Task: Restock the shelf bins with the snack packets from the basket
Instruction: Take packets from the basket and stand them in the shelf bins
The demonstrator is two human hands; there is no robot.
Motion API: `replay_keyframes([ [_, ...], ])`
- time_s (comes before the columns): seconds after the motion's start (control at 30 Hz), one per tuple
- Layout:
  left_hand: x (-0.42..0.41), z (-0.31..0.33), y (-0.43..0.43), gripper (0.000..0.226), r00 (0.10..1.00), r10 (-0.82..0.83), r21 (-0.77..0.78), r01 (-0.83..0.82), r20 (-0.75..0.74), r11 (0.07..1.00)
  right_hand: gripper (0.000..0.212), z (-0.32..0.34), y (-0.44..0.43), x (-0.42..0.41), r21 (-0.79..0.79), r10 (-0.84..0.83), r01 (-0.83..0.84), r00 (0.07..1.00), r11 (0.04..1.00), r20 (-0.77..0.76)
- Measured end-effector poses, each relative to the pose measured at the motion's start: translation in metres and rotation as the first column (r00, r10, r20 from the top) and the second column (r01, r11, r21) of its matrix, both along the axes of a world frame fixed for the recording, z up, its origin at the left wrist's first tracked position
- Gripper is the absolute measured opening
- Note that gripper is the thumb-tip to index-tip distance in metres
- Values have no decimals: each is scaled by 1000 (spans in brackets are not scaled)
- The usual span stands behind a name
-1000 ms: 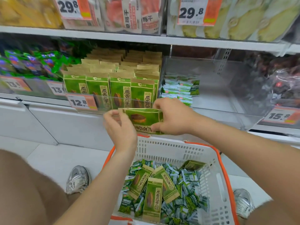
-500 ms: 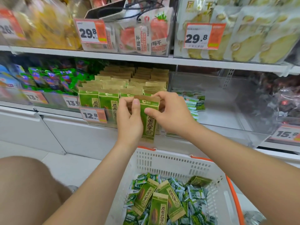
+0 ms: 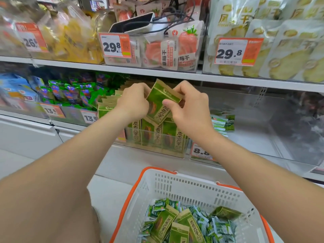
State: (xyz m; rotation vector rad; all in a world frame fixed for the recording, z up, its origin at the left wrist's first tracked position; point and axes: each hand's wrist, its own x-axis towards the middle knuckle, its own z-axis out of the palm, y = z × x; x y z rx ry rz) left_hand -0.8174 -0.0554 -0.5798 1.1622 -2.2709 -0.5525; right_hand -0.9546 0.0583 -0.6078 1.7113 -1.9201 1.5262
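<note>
Both hands hold one green packet [image 3: 160,100] tilted above the clear bin [image 3: 154,152] on the middle shelf. Its kraft-paper top leans up and to the right, probably so that its bottom edge can be steered into the matching packets [image 3: 152,135] standing upright in rows right up to the bin's front wall. The left hand [image 3: 135,100] is curled against the packet's left edge, fingers folded in and pinching that side. The right hand [image 3: 189,109] grips the upper right corner, thumb pressed on the printed face, other fingers tucked behind. Two hands seem needed because the rows look tight and a gap must be found. The packet hangs over the front rows, not yet seated. The basket [image 3: 192,181] sits low in front of the shelf, within reach, with spare packets [image 3: 164,223] lying on small sachets [image 3: 219,225]; similar sachets lie at the neighbouring bin's [image 3: 254,135] front left corner
</note>
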Motion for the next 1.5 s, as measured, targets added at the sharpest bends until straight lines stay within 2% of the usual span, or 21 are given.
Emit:
replay_keyframes([
  [0.1, 11, -1, -14, 31, 992, -17, -52, 24, 129, 998, 20, 3, -6, 3, 70, 23, -14, 992, 997, -123],
  [0.17, 18, -8, -21, 27, 989, 17, -131, 2, 144, 991, 15, 6, -12, 2, 127, 48, -22, 979, 992, -200],
  [0.23, 23, -15, -26, 26, 987, 34, -180, -5, 156, 984, 22, 9, -17, 3, 202, 67, -10, 959, 979, -276],
  [0.3, 22, -19, -32, 24, 986, 21, -187, 11, 166, 982, 27, 9, -20, 6, 270, 79, 15, 940, 963, -332],
  [0.4, 17, -24, -39, 30, 989, 19, -175, 7, 145, 985, 21, 1, -27, 12, 318, 47, 103, 901, 943, -431],
  [0.53, 14, -32, -50, 32, 994, -28, -138, 42, 103, 990, 24, -14, -38, 16, 261, -67, 322, 735, 910, -675],
  [0.7, 13, -32, -58, 32, 992, -63, -126, 76, 107, 989, 15, -29, -49, 16, 183, -62, 352, 583, 918, -810],
  [0.8, 13, -32, -60, 29, 993, -62, -87, 71, 104, 994, 25, -20, -54, 16, 158, -176, 408, 668, 899, -723],
  [0.9, 12, -31, -56, 29, 995, -59, -109, 68, 86, 992, 29, -24, -55, 13, 276, -85, 330, 766, 903, -638],
  [0.97, 10, -26, -43, 19, 997, -41, -193, 54, 69, 980, 31, -25, -52, 10, 267, -56, 287, 769, 920, -637],
  [1.03, 8, -21, -27, 9, 998, -51, -299, 62, 44, 952, 31, -20, -42, 6, 181, -105, 278, 767, 943, -634],
  [1.1, 5, -19, -8, 14, 994, -106, -369, 102, 11, 924, 23, -12, -25, 5, 101, -104, 215, 767, 971, -633],
  [1.17, 3, -19, 12, 24, 987, -163, -365, 156, 13, 918, 16, -6, -2, 7, 194, 25, 143, 742, 971, -670],
  [1.23, 0, -26, 30, 31, 968, -209, -298, 242, 138, 923, 15, -5, 20, 12, 444, 192, 174, 722, 879, -664],
  [1.3, -7, -38, 47, 32, 886, -271, -198, 363, 378, 911, 15, -11, 39, 10, 658, 307, 246, 734, 711, -605],
  [1.37, -13, -57, 66, 30, 728, -362, -46, 474, 583, 879, 26, -25, 57, 5, 826, 430, 268, 750, 496, -502],
  [1.4, -18, -69, 75, 22, 642, -404, 35, 507, 652, 861, 30, -35, 65, 2, 880, 487, 283, 748, 381, -451],
  [1.43, -21, -83, 84, 9, 555, -446, 107, 536, 702, 837, 32, -46, 72, -2, 912, 524, 300, 749, 279, -406],
  [1.47, -26, -96, 92, 6, 483, -489, 179, 553, 726, 814, 31, -57, 78, -7, 928, 547, 312, 750, 202, -371],
  [1.5, -30, -111, 97, 14, 426, -533, 252, 557, 731, 792, 29, -68, 83, -12, 936, 561, 320, 752, 148, -346],
])
